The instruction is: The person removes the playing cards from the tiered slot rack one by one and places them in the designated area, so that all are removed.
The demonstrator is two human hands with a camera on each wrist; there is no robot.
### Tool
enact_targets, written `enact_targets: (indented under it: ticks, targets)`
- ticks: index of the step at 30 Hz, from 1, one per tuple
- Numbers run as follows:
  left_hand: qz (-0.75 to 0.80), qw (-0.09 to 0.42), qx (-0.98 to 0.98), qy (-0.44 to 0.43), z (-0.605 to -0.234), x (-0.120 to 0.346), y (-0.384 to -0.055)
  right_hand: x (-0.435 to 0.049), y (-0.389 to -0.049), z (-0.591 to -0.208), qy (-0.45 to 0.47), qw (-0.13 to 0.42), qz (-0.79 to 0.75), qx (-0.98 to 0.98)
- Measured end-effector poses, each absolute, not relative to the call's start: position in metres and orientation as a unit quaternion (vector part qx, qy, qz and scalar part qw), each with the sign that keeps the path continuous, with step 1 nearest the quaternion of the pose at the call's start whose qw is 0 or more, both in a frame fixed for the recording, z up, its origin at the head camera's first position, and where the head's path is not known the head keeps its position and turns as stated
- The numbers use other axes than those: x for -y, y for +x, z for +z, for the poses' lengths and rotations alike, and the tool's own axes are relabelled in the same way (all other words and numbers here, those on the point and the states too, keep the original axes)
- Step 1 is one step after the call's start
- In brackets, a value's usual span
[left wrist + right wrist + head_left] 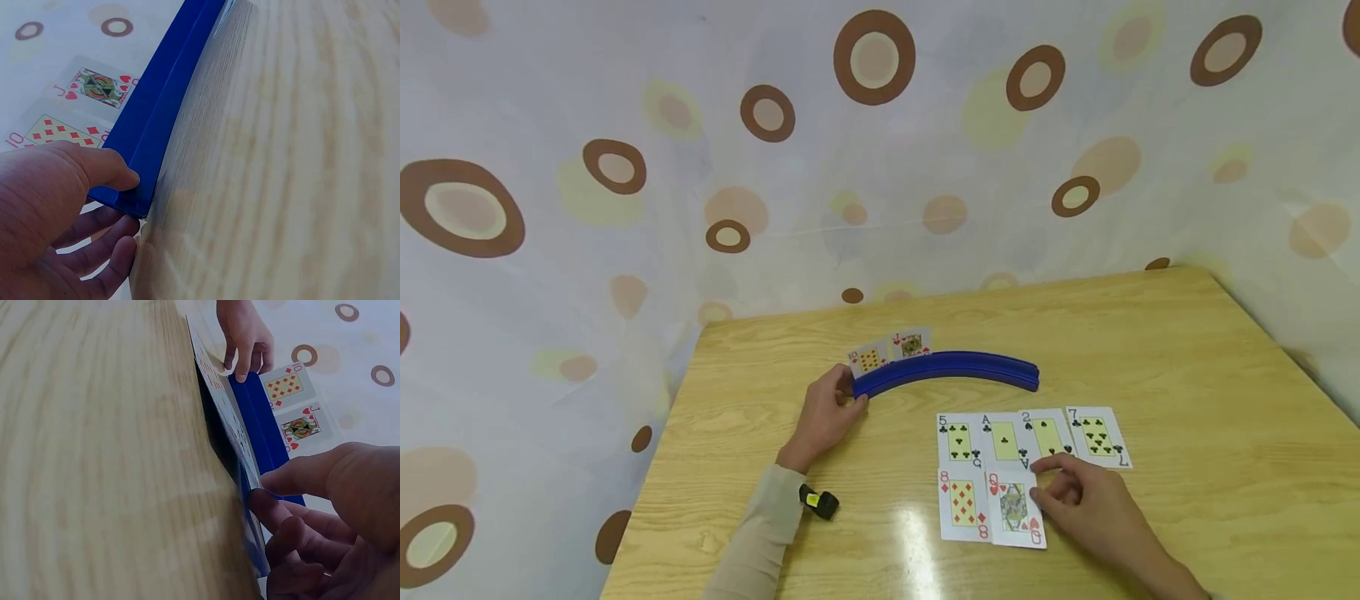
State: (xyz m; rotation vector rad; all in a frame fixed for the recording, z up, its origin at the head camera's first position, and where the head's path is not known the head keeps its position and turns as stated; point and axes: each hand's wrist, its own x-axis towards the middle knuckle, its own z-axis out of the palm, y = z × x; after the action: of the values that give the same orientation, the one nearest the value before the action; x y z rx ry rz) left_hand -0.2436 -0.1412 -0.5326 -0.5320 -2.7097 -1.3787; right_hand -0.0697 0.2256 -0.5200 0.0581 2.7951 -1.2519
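My left hand (826, 412) grips the left end of a curved blue card holder (955, 363), its thumb (112, 169) over the front edge. In the holder's slot stand the ten of diamonds (869, 358) and the jack of hearts (912, 343). My right hand (1093, 504) pinches the right edge of the queen of hearts (1013, 507) between thumb and forefinger. In the right wrist view that edge is tilted up, with a dark shadow beneath. Left of the queen lies the eight of diamonds (961, 504).
Behind these two cards, a row holds the five of clubs (958, 440), ace of clubs (1002, 440), two of spades (1047, 435) and seven of clubs (1099, 437). The wooden table (760, 350) meets a patterned curtain (925, 167) at the back.
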Motion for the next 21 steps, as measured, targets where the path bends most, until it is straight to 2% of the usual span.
enact_targets:
  ticks: [12,21]
  targets:
    - [-0.44,0.021,0.882,-0.166,-0.5333,0.1422,-0.244,-0.2239,-0.0714,-0.5185,0.011,0.013,-0.42,-0.907]
    - [-0.443,0.023,0.881,-0.166,-0.5332,0.1416,-0.2445,-0.2225,-0.0794,-0.5158,-0.006,-0.034,-0.423,-0.906]
